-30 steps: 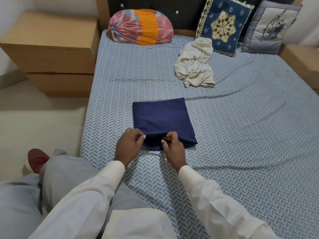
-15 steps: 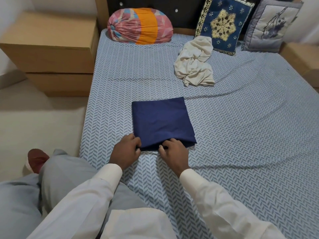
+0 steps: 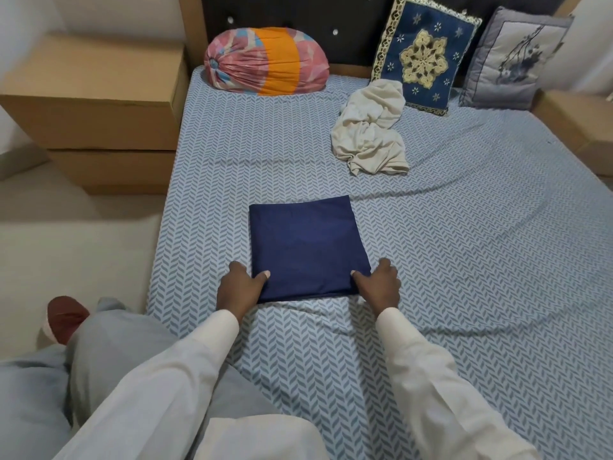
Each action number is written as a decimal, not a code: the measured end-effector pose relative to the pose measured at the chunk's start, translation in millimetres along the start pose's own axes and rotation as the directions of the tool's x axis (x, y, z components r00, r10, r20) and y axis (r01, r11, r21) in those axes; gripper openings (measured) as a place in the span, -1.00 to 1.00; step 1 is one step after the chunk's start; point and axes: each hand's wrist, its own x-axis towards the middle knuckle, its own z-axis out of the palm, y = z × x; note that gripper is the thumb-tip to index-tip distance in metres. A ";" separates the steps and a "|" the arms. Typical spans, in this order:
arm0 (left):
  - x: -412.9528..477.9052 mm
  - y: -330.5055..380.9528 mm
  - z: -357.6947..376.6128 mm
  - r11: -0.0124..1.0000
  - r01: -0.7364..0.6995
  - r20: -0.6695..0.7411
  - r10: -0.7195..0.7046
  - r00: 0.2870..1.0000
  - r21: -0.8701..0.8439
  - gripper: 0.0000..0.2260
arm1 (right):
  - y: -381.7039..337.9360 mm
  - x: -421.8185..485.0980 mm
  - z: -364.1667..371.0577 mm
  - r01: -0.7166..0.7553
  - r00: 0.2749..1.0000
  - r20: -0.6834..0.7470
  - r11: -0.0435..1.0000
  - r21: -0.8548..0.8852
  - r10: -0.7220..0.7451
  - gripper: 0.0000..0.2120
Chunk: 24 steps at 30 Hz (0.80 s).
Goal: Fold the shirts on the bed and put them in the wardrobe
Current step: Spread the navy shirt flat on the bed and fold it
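Observation:
A navy shirt [image 3: 306, 245] lies folded into a flat square on the bed [image 3: 464, 260], near its left edge. My left hand [image 3: 240, 287] grips the shirt's near left corner, thumb on top and fingers underneath. My right hand [image 3: 378, 283] grips the near right corner the same way. A crumpled cream shirt [image 3: 371, 131] lies unfolded farther back, in front of the cushions. No wardrobe is in view.
A pink and orange bolster [image 3: 265, 66] and two cushions [image 3: 426, 54] line the headboard. Stacked cardboard boxes [image 3: 96, 101] stand left of the bed, another box [image 3: 577, 117] at the right. My knee in grey trousers [image 3: 109, 353] rests at the bed's edge.
My hands were together at the middle of the navy shirt's near edge, tucking it. They have slid apart to the two near corners and now grip them.

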 end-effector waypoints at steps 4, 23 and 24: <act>15.5 1.5 6.3 0.988 0.121 0.173 -0.103 0.980 -0.096 -0.47 | -8.5 12.1 -8.1 -0.136 0.982 0.165 0.946 0.296 0.089 -0.57; 10.2 -10.6 -99.4 0.916 -0.101 -0.240 0.207 0.948 0.389 -0.49 | -57.6 -38.0 21.3 0.314 0.634 0.696 0.935 0.167 -0.337 -0.96; -7.2 -6.6 -82.1 0.893 -0.185 -0.142 0.263 0.954 0.411 -0.42 | -59.7 -22.3 18.0 0.480 0.697 0.532 0.864 0.152 -0.481 -0.92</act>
